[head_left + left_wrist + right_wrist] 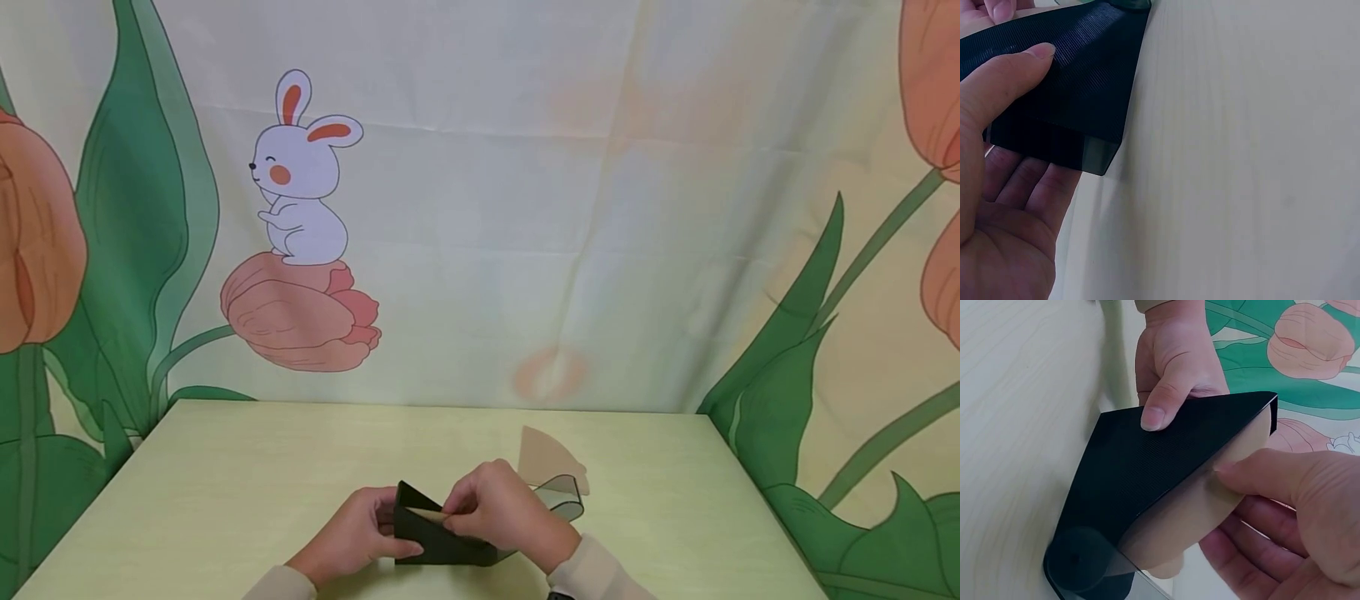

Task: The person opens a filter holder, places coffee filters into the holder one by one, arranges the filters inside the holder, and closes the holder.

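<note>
A black holder (pixel 442 543) with a ribbed side and an open top stands tilted near the table's front. My left hand (pixel 362 527) grips its left end, thumb (pixel 1019 72) on the ribbed face and fingers behind and beneath. Inside lie tan coffee filter papers (pixel 1179 519), their edges rising above the rim in the right wrist view. The right hand (pixel 498 504) pinches these papers at the opening, thumb on the near face and fingers behind. The holder's clear lid (pixel 562 496) hangs swung open on the right, hinged at a round pivot (pixel 1075 559).
Behind the lid a fan-shaped tan coffee filter paper (pixel 547 458) lies on the pale wooden table (pixel 262 467). A curtain (pixel 465 208) printed with tulips and a rabbit hangs along the table's back edge.
</note>
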Motion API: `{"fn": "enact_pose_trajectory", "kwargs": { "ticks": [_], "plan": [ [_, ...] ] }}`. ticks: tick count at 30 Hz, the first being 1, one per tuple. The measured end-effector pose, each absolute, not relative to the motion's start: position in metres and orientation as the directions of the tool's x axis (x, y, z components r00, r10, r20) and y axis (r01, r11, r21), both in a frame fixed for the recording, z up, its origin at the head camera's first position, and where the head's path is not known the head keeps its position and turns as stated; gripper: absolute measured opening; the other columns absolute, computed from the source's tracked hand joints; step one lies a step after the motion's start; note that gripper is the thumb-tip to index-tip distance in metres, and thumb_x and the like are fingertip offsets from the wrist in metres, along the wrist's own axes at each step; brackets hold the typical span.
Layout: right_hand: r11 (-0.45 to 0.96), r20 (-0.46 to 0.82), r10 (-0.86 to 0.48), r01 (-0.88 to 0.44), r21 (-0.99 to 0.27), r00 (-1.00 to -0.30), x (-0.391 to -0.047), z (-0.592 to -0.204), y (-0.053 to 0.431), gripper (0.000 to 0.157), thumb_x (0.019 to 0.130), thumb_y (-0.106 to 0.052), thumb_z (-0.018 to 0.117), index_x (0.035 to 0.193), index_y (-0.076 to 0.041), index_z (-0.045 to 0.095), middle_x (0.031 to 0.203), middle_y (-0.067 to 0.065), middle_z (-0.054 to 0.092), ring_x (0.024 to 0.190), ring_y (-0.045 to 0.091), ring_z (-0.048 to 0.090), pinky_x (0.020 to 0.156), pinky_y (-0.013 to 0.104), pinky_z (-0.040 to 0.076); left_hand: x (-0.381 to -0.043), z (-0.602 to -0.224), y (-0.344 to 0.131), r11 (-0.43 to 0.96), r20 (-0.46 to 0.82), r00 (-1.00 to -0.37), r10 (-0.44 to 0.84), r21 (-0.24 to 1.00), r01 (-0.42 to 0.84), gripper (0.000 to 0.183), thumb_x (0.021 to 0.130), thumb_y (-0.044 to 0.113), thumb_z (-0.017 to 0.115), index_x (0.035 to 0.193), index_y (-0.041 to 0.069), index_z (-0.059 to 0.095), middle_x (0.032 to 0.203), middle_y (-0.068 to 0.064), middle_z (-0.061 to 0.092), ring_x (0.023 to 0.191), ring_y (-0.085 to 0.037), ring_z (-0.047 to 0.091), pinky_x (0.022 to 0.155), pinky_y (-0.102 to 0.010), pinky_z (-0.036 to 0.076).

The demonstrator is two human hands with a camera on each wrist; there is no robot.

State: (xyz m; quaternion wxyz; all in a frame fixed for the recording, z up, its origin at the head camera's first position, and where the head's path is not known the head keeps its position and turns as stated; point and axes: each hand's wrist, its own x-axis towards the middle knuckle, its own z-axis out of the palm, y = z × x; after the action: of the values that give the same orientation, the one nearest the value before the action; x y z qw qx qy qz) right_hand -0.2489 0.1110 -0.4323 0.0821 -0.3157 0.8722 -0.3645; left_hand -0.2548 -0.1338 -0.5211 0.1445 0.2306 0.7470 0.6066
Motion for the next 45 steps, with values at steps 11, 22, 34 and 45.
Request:
{"fn": "enact_pose_trajectory", "kwargs": {
  "ticks": [11,22,34,45],
  "plan": [
    [0.526,0.115,-0.620,-0.520,-0.674,-0.776,-0.251,-0.436,0.111,0.007,0.086,-0.006,0.082,0.083,-0.012,0.083,0.076,-0.002,0.079,0.065,-0.009,0.066,0.061,0.013,0.054,-0.253,-0.523,-0.134,0.134,0.066,-0.848,0.525,0.978,0.159,0.043,0.081,0.019,0.088,0.118,0.005,0.071,0.113,-0.009,0.077,0.099,-0.017,0.075,0.084,-0.025,0.060],
    [0.541,0.085,-0.607,-0.490,-0.684,-0.790,-0.251,-0.434,0.111,0.008,0.084,-0.004,0.083,0.083,-0.012,0.082,0.075,-0.004,0.078,0.066,-0.006,0.067,0.061,0.014,0.054,-0.253,-0.523,-0.134,0.136,0.074,-0.847,0.527,0.976,0.170,0.042,0.082,0.018,0.088,0.118,0.005,0.071,0.113,-0.009,0.077,0.099,-0.017,0.075,0.084,-0.025,0.060],
    [0.558,0.038,-0.610,-0.463,-0.689,-0.792,-0.248,-0.423,0.113,0.006,0.084,-0.006,0.083,0.090,-0.007,0.082,0.078,-0.003,0.078,0.068,-0.004,0.069,0.065,0.014,0.055,-0.255,-0.522,-0.134,0.145,0.071,-0.849,0.523,0.974,0.171,0.040,0.081,0.017,0.088,0.116,0.006,0.071,0.112,-0.010,0.077,0.097,-0.017,0.075,0.082,-0.025,0.059],
    [0.604,0.087,-0.583,-0.501,-0.620,-0.808,-0.257,-0.397,0.135,0.012,0.087,-0.023,0.083,0.096,-0.015,0.081,0.090,-0.004,0.079,0.078,0.002,0.071,0.071,0.020,0.057,-0.254,-0.521,-0.134,0.150,0.059,-0.854,0.517,0.976,0.158,0.041,0.081,0.016,0.089,0.117,0.006,0.071,0.113,-0.010,0.077,0.098,-0.019,0.074,0.085,-0.024,0.059]
  ]
}}
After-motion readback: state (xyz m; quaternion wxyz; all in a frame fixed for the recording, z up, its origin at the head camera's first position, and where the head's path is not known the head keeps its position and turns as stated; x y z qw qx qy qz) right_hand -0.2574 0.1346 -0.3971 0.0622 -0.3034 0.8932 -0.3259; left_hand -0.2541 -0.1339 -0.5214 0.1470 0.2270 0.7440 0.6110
